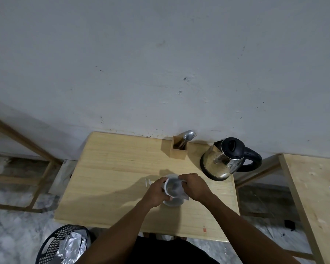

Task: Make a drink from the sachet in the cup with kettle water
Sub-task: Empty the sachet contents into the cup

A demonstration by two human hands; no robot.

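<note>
The white cup (172, 189) stands on a white saucer (174, 202) near the middle of the wooden table (111, 180), and everything else is best placed from it; the left hand (156, 193) wraps its near-left side, grip clamped on the wall, most likely to keep the cup from tipping while the other hand works. The right hand (193, 186) sits on the cup's right, fingers pinched together on a silvery sachet (180, 187) held at the rim and slanting down the cup's right side; this looks like the emptying step, though whether powder is falling cannot be told. A small white scrap (147, 182), perhaps the torn-off strip, lies just left of the cup. The steel kettle (224, 159) with its black lid shut waits to the cup's upper right, handle turned away from the cup, handy for the right hand once the sachet is let go; a wooden holder (177, 149) with spoons (188, 135) stands beyond the cup against the wall, ready for stirring. A black bin (51, 244) with crumpled foil sits on the floor to the cup's lower left.
</note>
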